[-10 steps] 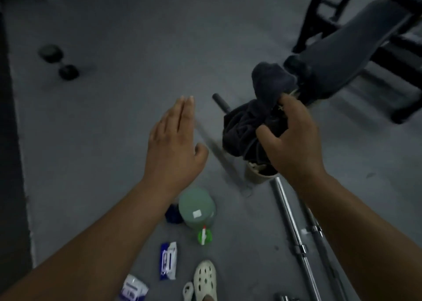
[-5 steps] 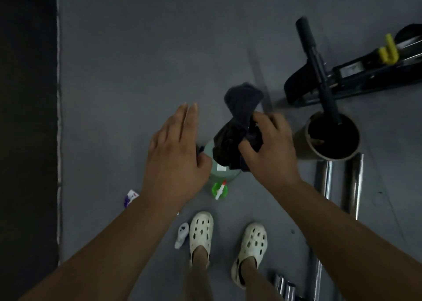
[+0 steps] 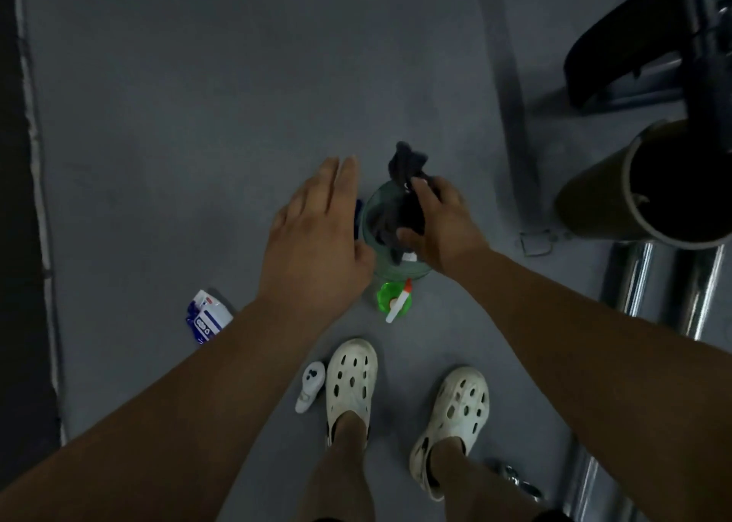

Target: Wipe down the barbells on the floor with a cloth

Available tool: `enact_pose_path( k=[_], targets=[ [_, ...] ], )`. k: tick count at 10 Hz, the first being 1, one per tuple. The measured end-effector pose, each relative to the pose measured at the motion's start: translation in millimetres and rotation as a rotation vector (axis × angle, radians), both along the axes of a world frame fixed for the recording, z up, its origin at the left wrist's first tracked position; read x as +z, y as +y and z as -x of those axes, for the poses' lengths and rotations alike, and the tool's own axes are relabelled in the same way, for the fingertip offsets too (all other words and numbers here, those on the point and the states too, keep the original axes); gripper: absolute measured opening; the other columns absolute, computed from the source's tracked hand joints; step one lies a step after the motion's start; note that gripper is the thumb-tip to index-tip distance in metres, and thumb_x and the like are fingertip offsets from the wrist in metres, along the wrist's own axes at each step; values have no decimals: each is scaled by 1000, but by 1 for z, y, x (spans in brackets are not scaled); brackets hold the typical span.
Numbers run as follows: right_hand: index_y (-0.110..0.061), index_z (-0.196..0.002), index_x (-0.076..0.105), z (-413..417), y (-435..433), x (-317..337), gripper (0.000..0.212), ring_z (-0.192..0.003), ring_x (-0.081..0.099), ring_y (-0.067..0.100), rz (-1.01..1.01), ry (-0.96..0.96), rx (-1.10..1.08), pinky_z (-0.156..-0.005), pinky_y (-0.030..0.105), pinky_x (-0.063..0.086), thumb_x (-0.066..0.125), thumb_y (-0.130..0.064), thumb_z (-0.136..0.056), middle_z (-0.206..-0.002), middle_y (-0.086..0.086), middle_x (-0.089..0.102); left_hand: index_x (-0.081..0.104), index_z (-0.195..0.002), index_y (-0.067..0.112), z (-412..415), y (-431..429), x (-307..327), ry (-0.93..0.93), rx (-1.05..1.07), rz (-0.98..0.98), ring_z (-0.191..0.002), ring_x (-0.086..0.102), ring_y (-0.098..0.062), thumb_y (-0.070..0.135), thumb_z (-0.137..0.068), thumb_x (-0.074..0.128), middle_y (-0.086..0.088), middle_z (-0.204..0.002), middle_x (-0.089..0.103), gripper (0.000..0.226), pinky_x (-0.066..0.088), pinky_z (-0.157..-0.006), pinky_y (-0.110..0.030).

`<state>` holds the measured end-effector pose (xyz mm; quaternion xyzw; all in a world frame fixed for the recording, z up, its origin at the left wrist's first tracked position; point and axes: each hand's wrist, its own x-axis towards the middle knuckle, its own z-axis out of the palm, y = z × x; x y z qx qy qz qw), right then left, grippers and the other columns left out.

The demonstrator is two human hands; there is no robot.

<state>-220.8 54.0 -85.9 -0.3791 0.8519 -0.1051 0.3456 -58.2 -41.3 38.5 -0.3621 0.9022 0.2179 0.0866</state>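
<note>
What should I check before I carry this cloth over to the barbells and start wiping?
1. Grip: ok, the right hand has its fingers curled round the cloth.
2. Other hand free: ok, the left hand is open, with straight fingers, beside the green container.
3. Cloth clear of the container: not ok, it hangs right over the mouth.
4. Cloth damp enough: cannot tell.
5. Target located: ok, the barbells lie on the floor to your right.
6. Path clear: not ok, a green spray head lies just ahead of your shoes.
</note>
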Motion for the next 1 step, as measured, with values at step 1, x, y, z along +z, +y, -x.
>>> enact_pose_path(
  k=[1],
  targets=[
    [-33, -158, 1, 0, -4, -7, 95, -151, -11, 29, -184, -11, 117, -122, 51, 15, 63, -55, -89, -165, 3, -12, 11, -158, 16, 0, 1, -9, 5, -12, -27, -146, 25, -29, 27, -85, 52, -9, -162, 19, 84, 31, -115, -50]
  ],
)
